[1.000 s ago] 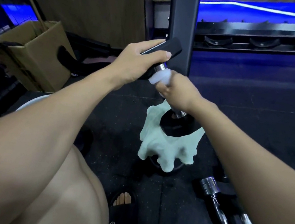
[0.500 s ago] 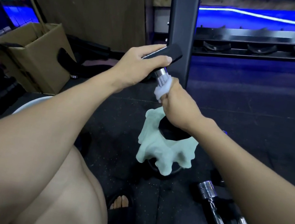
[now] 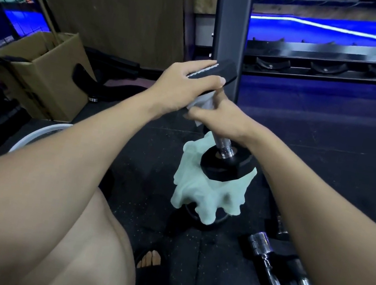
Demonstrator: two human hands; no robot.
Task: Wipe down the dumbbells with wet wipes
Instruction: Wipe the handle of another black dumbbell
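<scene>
A brown cardboard box (image 3: 44, 71) stands open-topped on the dark floor, far out to the left of the grip, with the white rim of a round tub (image 3: 34, 135) nearer the person, below it. The left hand (image 3: 181, 84) wraps over the upper head of the dumbbell (image 3: 227, 149), fingers curled across its top face and thumb pressed along the near edge, so that end is firmly held. The dumbbell stands on end, tilted so its top leans away and toward the left hand: both heads are black and hexagonal, the upper one showing a pale strip along one edge, and the handle between them is shiny chrome with a ringed collar where it meets the lower head. Just under the left hand's grip, the right hand (image 3: 223, 119) closes round the upper part of the handle with a white wet wipe (image 3: 203, 104) bunched between palm and metal, a crumpled corner sticking out on the thumb side. Below that grip the bare chrome runs down into the lower head, which rests on a pale green cloth (image 3: 198, 194) draped over something round and dark on the floor. Lower and to the right of the grips, under the right forearm, a second dumbbell (image 3: 268, 265) with a chrome handle lies on the floor.
</scene>
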